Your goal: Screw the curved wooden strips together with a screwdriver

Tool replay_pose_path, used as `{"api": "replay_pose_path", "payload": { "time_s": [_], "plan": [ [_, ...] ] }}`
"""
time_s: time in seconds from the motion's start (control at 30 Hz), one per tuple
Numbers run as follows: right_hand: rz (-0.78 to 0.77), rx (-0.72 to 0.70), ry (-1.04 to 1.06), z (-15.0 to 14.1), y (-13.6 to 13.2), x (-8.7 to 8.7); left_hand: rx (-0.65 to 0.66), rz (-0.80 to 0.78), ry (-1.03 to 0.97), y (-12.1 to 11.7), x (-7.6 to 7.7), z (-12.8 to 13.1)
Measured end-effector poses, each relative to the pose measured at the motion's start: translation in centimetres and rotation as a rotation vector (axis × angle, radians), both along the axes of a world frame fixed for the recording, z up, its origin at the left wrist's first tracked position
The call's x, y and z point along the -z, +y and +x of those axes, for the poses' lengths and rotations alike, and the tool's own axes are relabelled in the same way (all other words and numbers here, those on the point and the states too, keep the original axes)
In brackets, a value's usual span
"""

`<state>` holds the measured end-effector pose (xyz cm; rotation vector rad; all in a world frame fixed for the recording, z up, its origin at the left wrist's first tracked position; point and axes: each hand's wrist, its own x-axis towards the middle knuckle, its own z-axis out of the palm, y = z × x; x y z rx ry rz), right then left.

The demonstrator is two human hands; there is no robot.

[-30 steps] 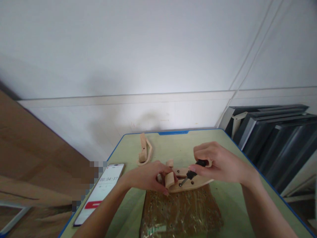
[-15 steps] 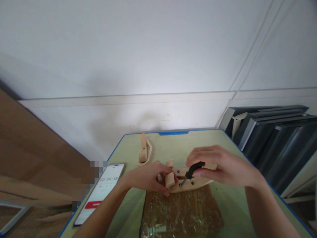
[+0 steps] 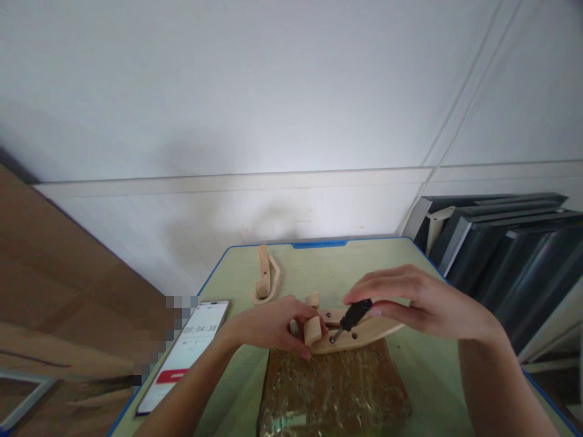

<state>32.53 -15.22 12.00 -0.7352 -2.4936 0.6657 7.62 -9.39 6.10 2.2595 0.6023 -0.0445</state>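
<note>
My left hand point(image 3: 285, 326) is closed around the left end of a pale wooden piece point(image 3: 373, 335) with several drilled holes and short blocks standing up at that end. The piece rests partly over a brown board point(image 3: 337, 388) wrapped in clear plastic. In my right hand point(image 3: 410, 298), between thumb and fingers, is the black handle of a screwdriver point(image 3: 356, 314). It leans, its metal tip at a hole near the left end of the wood. Whether a screw sits in that hole I cannot tell.
Behind my left hand lies another curved wooden piece point(image 3: 268, 276) on the pale green, blue-edged table point(image 3: 310, 267). A phone showing a timer point(image 3: 191, 346) lies at the left edge. Dark panels point(image 3: 510, 249) lean at the right, and a white wall point(image 3: 291, 206) rises behind.
My right hand has shifted slightly right and its fingers have changed position on the screwdriver handle. The screwdriver tip stays at the same hole; my left hand has hardly moved.
</note>
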Motion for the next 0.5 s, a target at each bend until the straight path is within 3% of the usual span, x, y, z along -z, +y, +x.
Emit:
{"api": "replay_pose_path", "payload": {
  "time_s": [0.5],
  "plan": [
    [0.043,0.077,0.031,-0.50,0.32,0.27,-0.011,-0.009,0.014,-0.08,-0.33,0.10]
  ]
}}
